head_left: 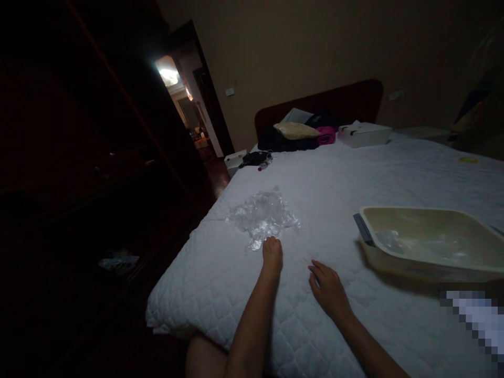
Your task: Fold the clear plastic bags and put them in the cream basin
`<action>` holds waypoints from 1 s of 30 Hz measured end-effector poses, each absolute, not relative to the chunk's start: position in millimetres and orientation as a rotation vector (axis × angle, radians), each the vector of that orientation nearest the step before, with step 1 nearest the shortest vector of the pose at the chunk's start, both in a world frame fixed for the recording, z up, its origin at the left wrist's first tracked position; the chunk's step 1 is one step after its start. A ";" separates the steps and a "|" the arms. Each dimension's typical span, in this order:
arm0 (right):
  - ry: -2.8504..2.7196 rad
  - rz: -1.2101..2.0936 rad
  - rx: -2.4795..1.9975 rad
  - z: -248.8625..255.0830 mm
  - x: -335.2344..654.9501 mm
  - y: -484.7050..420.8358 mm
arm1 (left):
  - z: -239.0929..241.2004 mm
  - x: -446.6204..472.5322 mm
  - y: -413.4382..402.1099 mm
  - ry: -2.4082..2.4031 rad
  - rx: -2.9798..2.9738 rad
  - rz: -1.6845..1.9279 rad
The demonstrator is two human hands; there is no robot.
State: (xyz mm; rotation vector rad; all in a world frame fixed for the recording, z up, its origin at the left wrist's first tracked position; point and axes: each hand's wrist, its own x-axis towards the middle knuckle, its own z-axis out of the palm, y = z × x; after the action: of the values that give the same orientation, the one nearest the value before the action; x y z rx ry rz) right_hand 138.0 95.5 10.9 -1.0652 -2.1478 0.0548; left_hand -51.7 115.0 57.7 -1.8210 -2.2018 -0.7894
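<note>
A crumpled heap of clear plastic bags [262,215] lies on the white quilted bed cover. At the heap's near edge is my left hand [272,254], closed with the knuckles up; the fingertips are hidden, so I cannot tell what is in them. To its right, my right hand [329,291] is low over the cover, its thumb and fingers apart and nothing clear between them. A cream plastic tub [417,265] with a grey handle stands on the bed to the right of that hand. More clear plastic [389,240] lies inside the tub.
Toward the headboard [326,102] are dark clothes, a beige cushion [296,130], a magenta roll [326,135] and a white box [364,135]. A small bottle [264,165] lies near the bed's left edge. The floor at left is dark, and a lit doorway stands beyond.
</note>
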 end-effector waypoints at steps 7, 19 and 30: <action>-2.076 0.079 -1.032 6.2 135.8 98.3 | 79.2 -22.2 61.3 -2.102 -1.883 -0.957; -1.971 0.251 -1.030 16.9 152.2 83.9 | 63.8 -4.8 -6.2 -2.303 -0.970 -3.323; -1.802 0.784 -1.044 45.6 143.5 71.0 | 67.3 -0.1 -20.7 -2.084 -1.119 -3.782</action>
State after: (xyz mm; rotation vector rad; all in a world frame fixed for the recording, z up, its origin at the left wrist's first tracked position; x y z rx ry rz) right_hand 143.5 71.0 45.6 -1.0442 -1.8021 0.7842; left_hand -0.1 -20.7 67.3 -1.1191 -2.0839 -3.7819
